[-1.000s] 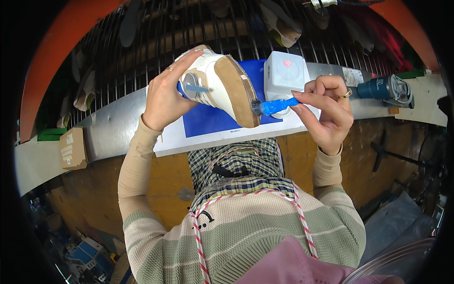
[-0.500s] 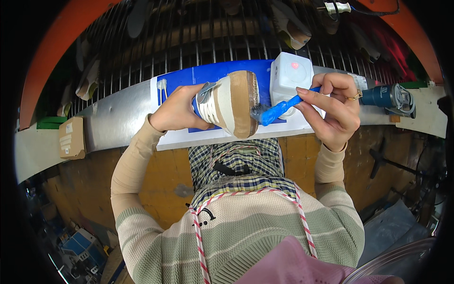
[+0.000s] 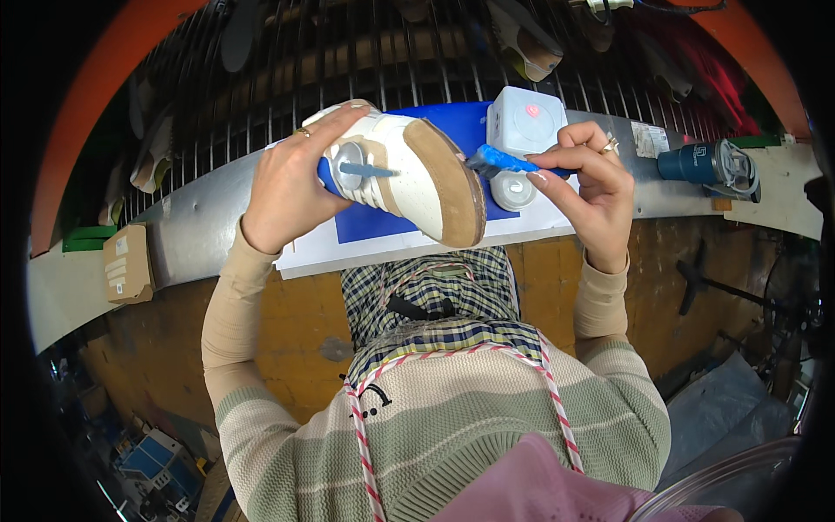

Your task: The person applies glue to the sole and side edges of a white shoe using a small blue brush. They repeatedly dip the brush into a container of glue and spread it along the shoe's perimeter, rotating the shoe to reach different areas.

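A white and tan shoe upper (image 3: 441,178), its toe turned to the right, is gripped at the heel end by my left hand (image 3: 300,178). Out of its opening stick a round grey piece and a pale blue rod. Between the thumb and fingers of my right hand (image 3: 594,181) is a blue-handled brush (image 3: 500,161). Its dark bristles are at the toe's lower edge, touching or very close. Just behind and below the brush stand a white square-sided container (image 3: 524,120) and a small round white pot (image 3: 513,190).
A blue and white sheet (image 3: 374,224) covers part of the metal bench (image 3: 196,235). Beyond it runs a rack of bars (image 3: 348,74) carrying more shoes (image 3: 526,48). A teal tumbler (image 3: 696,163) lies at the right, a cardboard box (image 3: 129,264) at the left.
My left hand has tipped and turned the shoe upper, bringing its side and opening into view. The brush has shifted up a little along the toe edge, its handle now sloping the other way.
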### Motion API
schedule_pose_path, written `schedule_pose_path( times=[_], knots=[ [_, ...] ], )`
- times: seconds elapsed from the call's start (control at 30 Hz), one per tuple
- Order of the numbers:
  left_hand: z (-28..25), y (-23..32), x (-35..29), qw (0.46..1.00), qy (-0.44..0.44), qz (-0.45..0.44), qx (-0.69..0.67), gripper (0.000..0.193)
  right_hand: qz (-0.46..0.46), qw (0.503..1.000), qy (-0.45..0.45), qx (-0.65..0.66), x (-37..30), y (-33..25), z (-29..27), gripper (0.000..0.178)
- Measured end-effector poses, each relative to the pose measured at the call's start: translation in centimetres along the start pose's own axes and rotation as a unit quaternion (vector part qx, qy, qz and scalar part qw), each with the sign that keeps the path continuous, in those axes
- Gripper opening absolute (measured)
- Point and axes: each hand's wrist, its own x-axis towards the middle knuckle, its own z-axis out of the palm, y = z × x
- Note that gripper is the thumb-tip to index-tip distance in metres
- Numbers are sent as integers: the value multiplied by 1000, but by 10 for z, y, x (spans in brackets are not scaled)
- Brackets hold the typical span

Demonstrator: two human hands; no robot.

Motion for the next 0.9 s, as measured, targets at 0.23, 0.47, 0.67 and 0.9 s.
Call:
schedule_pose_path(
  times=[0.23, 0.47, 0.67, 0.9],
  knots=[
    [-2, 0, -2, 1000, -20, -16, -2, 77, -62, 998, -13, -30, 1, 1, -3, 23],
    [4, -3, -9, 989, -106, -52, -91, 79, -125, 992, -23, -15, 1, -5, -2, 26],
    [19, -9, -17, 941, -215, -113, -236, 79, -179, 982, -12, -63, 4, -7, 0, 28],
    [25, -14, -19, 881, -310, -162, -317, 67, -234, 967, -43, -96, 6, -3, 9, 30]
  ],
)
